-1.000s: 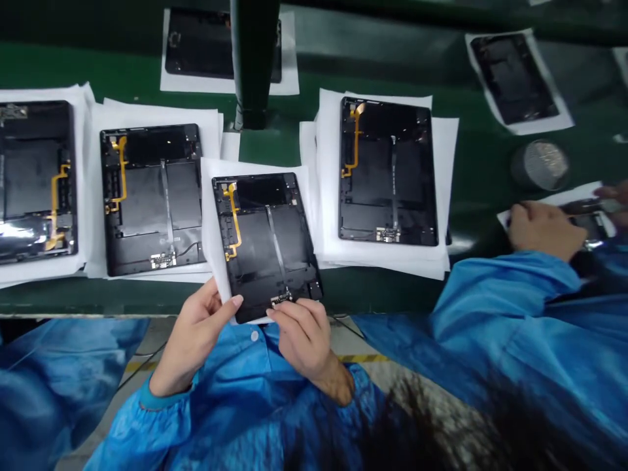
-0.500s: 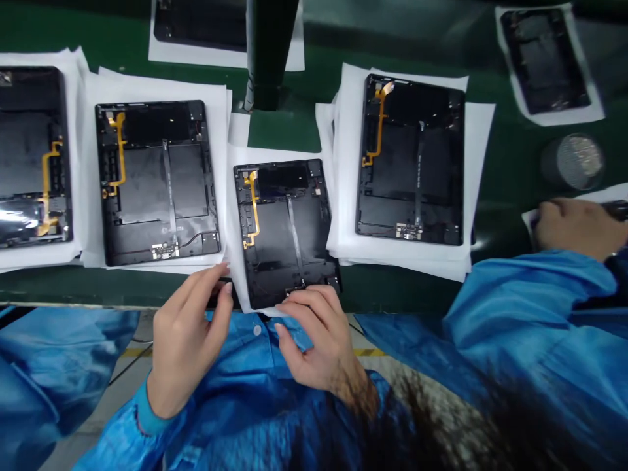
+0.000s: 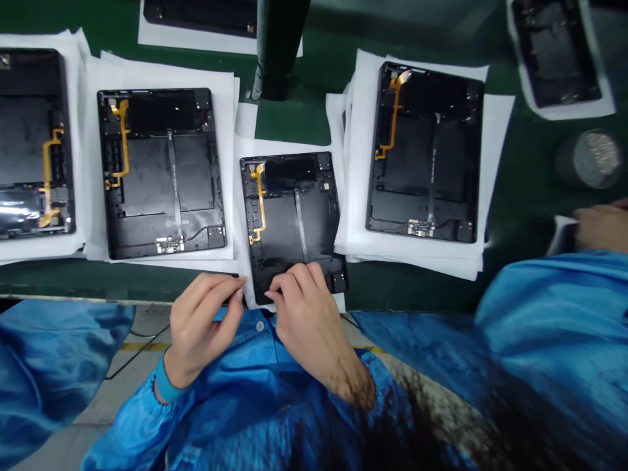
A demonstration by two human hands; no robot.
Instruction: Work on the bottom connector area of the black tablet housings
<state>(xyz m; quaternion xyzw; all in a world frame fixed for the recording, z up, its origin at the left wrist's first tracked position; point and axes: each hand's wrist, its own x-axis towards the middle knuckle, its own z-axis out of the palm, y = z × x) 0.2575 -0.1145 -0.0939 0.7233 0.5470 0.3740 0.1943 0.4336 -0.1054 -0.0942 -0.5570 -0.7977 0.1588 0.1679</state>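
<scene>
Black tablet panel [image 3: 289, 222] lies on white paper [image 3: 245, 147], its yellow flex cable [image 3: 260, 203] in place like those on neighbouring panels [image 3: 161, 173]. The right hand [image 3: 307, 307] curls over its lower edge; the left hand [image 3: 206, 320] pinches its fingertips together just beside it.

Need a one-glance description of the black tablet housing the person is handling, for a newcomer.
On the green workbench, find the black upright post at the far side. Just below it, a black tablet housing lies on white paper, between two similar housings. Only this one has the person's right hand on it.

Electronics assembly line: tablet housings [image 3: 161, 173] on a green workbench [image 3: 122, 278].
</scene>
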